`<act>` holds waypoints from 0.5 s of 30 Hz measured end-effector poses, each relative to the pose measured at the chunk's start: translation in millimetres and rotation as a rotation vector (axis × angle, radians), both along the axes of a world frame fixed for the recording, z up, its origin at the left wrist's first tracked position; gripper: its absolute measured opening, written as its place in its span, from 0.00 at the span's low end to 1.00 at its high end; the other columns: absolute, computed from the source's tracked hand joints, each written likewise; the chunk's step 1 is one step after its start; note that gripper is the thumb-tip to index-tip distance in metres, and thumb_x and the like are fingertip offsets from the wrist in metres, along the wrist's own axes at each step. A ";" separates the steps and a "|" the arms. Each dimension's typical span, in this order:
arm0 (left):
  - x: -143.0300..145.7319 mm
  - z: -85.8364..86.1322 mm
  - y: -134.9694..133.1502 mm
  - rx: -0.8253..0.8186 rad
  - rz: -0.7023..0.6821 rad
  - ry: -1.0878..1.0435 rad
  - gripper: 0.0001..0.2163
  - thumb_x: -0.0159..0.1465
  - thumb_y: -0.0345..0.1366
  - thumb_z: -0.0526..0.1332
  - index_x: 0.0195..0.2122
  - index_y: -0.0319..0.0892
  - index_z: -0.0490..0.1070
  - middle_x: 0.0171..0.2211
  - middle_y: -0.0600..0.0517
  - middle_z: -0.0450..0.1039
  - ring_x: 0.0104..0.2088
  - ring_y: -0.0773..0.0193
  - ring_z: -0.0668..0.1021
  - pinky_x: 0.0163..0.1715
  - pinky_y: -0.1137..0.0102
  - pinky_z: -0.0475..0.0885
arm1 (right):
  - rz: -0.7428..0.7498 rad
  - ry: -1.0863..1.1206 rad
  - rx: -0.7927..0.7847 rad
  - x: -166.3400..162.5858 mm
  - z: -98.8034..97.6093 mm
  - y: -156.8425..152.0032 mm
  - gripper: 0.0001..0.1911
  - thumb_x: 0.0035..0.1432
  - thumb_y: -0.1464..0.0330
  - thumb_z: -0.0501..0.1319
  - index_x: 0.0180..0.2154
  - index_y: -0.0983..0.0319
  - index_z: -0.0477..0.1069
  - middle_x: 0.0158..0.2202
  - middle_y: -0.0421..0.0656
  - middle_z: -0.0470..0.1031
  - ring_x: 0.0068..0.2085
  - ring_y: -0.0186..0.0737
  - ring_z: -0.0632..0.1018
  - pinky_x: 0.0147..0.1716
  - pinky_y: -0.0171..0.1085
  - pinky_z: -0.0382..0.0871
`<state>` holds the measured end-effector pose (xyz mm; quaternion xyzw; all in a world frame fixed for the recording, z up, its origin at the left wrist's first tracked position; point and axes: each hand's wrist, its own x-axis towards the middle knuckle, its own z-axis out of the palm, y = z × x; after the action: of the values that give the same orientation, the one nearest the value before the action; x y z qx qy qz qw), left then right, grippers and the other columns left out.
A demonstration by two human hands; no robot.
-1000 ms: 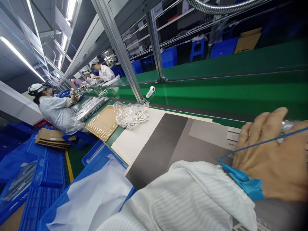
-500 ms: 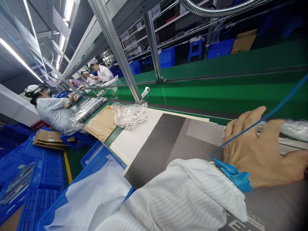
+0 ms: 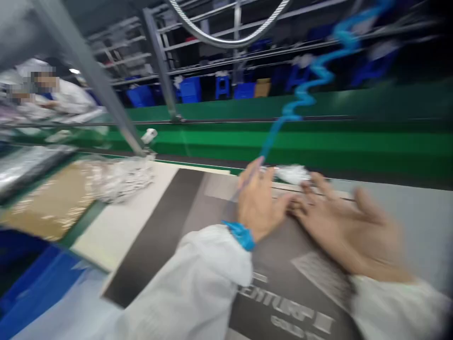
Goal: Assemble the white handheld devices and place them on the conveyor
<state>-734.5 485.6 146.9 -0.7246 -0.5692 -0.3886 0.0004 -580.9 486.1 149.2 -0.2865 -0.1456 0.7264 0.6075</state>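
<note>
My left hand (image 3: pixel 260 203), with a blue wrist strap (image 3: pixel 242 234) on its wrist, lies at the far edge of a dark grey printed sheet (image 3: pixel 208 212), its fingers stretched out. Close beside it, my right hand (image 3: pixel 350 229) rests over the sheet's right part, fingers spread and blurred by motion. The thumbs nearly meet. Just beyond the fingers is a crumpled clear plastic piece (image 3: pixel 292 174). Large pale lettering (image 3: pixel 286 304) shows on the sheet between my sleeves. I see nothing gripped in either hand.
Left of the sheet are a white board (image 3: pixel 106 231), a clear bag of small pale parts (image 3: pixel 122 179) and brown cardboard (image 3: pixel 49 198). A metal post (image 3: pixel 95 89) rises there. A coiled blue cord (image 3: pixel 297 99) runs up from my left wrist. Co-workers (image 3: pixel 67 94) sit far left.
My view has swung to the right, so things appear further left. Both hands now show; earlier the left lay flat near the right edge. The wrist cord now rises upward.
</note>
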 end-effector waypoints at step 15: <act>-5.5 9.2 0.0 -0.006 0.108 -0.050 0.14 0.62 0.34 0.54 0.47 0.42 0.71 0.53 0.46 0.73 0.52 0.51 0.77 0.56 0.54 0.71 | 0.190 -0.012 0.131 2.0 -3.9 6.6 0.15 0.53 0.62 0.68 0.43 0.58 0.76 0.46 0.43 0.71 0.36 0.38 0.71 0.37 0.38 0.66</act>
<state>-740.0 485.6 156.1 -0.6827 -0.6085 -0.4045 0.0050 -578.9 492.7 145.3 -0.2353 -0.2230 0.7680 0.5523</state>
